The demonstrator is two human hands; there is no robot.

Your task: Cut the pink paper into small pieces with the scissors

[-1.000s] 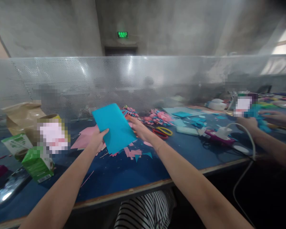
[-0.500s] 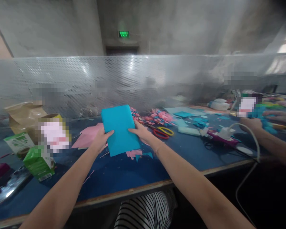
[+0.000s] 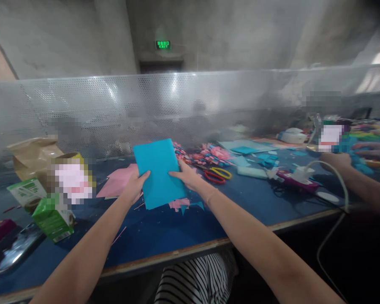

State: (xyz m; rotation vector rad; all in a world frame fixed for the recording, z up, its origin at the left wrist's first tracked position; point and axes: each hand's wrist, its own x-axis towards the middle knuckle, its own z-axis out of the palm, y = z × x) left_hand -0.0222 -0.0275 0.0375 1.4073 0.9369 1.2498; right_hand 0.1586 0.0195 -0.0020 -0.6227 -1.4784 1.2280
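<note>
A flat rectangle of blue paper (image 3: 161, 169) is held up above the table, its broad face toward me. My left hand (image 3: 136, 183) grips its left edge, thumb on the front and the other fingers out of sight behind. On the opposite edge, my right hand (image 3: 187, 174) pinches it in the same way. Pink paper sheets (image 3: 116, 182) lie just left of it. Small pink scraps (image 3: 179, 204) and blue triangular scraps sit beneath its lower right corner. How many sheets I hold, I cannot tell.
Scissors with red and yellow handles (image 3: 221, 172) lie right of the paper, near pink and blue cut pieces (image 3: 213, 154). A purple power strip (image 3: 296, 180) trails a white cable. Green boxes (image 3: 53, 217) stand left. A co-worker's hands (image 3: 337, 162) work at far right.
The blue paper's top corners look sharper and more squared now, and its outline has shifted slightly. Both hands keep their hold. The whole view has moved a little.
</note>
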